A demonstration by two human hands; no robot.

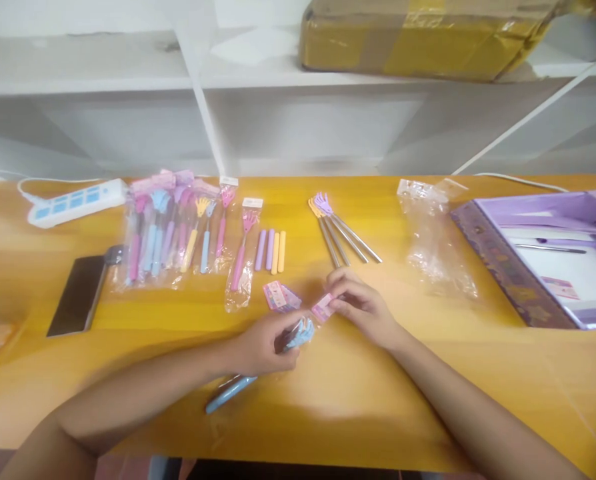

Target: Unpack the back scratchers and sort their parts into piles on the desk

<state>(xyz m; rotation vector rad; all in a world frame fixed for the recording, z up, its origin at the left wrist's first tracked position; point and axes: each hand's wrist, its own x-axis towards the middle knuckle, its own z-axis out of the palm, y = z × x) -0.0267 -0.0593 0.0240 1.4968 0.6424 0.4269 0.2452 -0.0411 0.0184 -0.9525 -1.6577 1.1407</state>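
Observation:
My left hand (267, 347) is closed round a blue back scratcher (238, 387) in a clear sleeve; its claw head (305, 330) sticks out past my fingers and its handle lies toward the table's front. My right hand (363, 303) pinches a small pink label card (323, 308) at the top of that sleeve. A few more pink label cards (281, 297) lie just behind my left hand.
On the yellow table (428, 393): packaged scratchers (168, 230) at the left, one single pack (242, 257), loose coloured handles (271, 251), unpacked metal scratchers (341, 230), empty clear bags (435, 240), a purple box (498, 260), a power strip (75, 202), a phone (78, 293).

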